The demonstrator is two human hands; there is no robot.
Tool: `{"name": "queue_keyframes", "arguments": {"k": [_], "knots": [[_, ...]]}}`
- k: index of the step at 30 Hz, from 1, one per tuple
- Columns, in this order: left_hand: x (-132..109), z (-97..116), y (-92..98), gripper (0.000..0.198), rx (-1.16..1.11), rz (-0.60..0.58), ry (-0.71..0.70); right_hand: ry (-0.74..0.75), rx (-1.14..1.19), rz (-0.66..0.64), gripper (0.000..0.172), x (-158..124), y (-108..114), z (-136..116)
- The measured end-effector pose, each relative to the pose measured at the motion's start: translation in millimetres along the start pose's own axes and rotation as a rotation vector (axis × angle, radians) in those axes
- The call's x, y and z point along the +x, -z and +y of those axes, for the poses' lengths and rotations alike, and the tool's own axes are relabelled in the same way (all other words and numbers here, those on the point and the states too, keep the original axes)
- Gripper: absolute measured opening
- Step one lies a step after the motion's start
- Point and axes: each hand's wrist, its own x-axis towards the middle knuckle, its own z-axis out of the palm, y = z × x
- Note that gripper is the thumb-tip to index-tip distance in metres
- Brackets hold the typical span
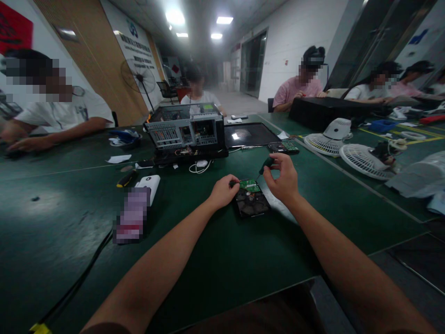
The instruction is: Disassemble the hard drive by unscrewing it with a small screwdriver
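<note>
A hard drive (253, 204) lies on the green table with its green circuit board (249, 186) facing up. At its upper left edge, my left hand (224, 191) is closed, thumb and fingers gripping the corner. Something small and dark shows between those fingertips, too small to name. My right hand (283, 178) pinches a screwdriver (266, 165) by its dark green handle. The screwdriver is tilted, and its thin shaft points down to the right edge of the circuit board. Whether the tip touches a screw cannot be made out.
An opened computer case (187, 132) stands ahead, beside a black panel (250, 134). Another drive (283, 147) lies beyond my right hand. To the left are a phone (132, 215), a white device (153, 185) and a yellow-black screwdriver (127, 178). Fan parts (365, 160) sit right. Several people work around.
</note>
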Motion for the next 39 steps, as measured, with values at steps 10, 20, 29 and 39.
{"name": "queue_keyframes", "arguments": {"k": [10, 20, 29, 39], "knots": [[-0.3, 0.4, 0.7, 0.017, 0.0, 0.007, 0.005, -0.012, -0.046, 0.018, 0.036, -1.0, 0.0, 3.5], [1.3, -1.6, -0.6, 0.016, 0.007, 0.014, -0.007, 0.049, -0.012, 0.042, 0.033, 1.1, -0.3, 4.2], [0.4, -2.1, -0.4, 0.017, -0.01, 0.008, -0.001, 0.078, -0.081, 0.075, 0.025, 2.2, 2.2, 4.4], [0.3, -0.5, 0.4, 0.017, -0.015, 0.004, -0.003, 0.024, -0.039, 0.019, 0.032, 0.6, 0.4, 1.2]]}}
